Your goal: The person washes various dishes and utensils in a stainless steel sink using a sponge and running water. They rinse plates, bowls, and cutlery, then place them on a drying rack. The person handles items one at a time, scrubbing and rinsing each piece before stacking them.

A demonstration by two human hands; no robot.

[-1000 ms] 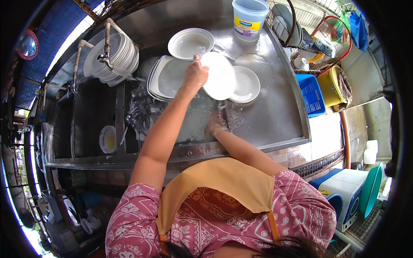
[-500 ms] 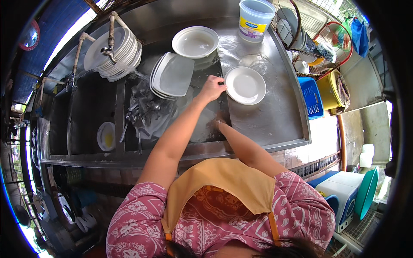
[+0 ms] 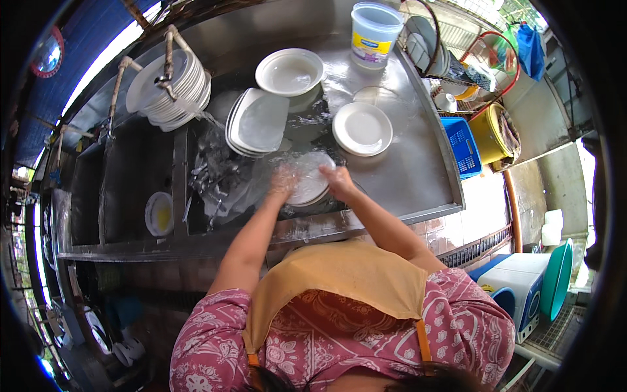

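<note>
I observe a metal counter (image 3: 411,176): on its right section, a blue bucket (image 3: 374,39) stands at the rear and a white plate (image 3: 362,129) lies nearer.

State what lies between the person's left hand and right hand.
In the head view, at least one white plate lies between the left hand and the right hand.

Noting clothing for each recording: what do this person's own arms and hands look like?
The left hand and right hand wear no gloves, and the forearms are uncovered. Short pink sleeves with a white floral pattern cover the upper arms. A tan-yellow apron with orange straps covers the chest. Blur and splashing water make any rings impossible to tell.
</note>
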